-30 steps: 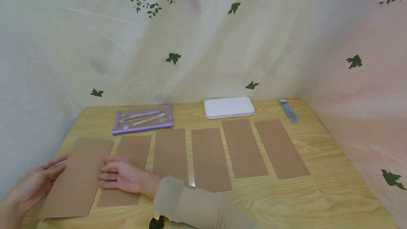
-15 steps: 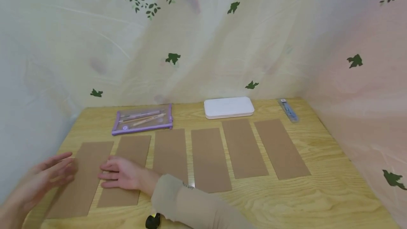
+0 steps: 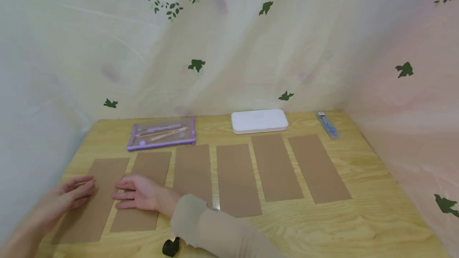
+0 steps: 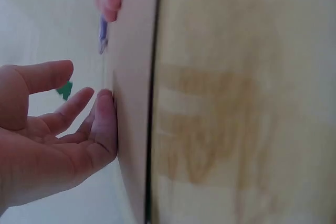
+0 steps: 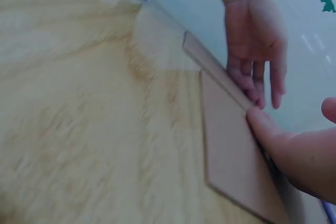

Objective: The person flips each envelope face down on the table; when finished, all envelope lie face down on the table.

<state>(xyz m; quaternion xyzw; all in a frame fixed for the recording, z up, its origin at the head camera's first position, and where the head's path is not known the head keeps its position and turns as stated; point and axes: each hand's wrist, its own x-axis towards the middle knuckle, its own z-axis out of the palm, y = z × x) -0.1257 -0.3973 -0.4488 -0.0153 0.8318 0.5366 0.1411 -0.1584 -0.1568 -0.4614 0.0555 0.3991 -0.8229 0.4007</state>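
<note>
A brown cardboard sheet (image 3: 104, 190) lies at the left end of a row of several similar sheets. My left hand (image 3: 66, 200) is over its left side, fingers loosely bent, not wrapped round anything. In the left wrist view, that hand's fingers (image 4: 106, 124) touch the cardboard surface (image 4: 134, 77). My right hand (image 3: 140, 192) lies across the left part of the second sheet (image 3: 152, 166), fingers extended toward the gap between the two sheets. In the right wrist view, a right-hand finger (image 5: 262, 124) meets a cardboard edge, and the left hand (image 5: 257, 40) is beyond it.
Further right lie more cardboard sheets (image 3: 234, 178). Along the back are a purple-edged clear pouch (image 3: 161, 134) with pens inside, a white case (image 3: 259, 121) and a small blue packaged item (image 3: 327, 125). A black object (image 3: 171, 247) shows at the wooden table's (image 3: 340, 230) front.
The leftmost cardboard sheet, raised between my hands at first, has come down flat on the table. My left hand has shifted right over it. My right hand has hardly moved.
</note>
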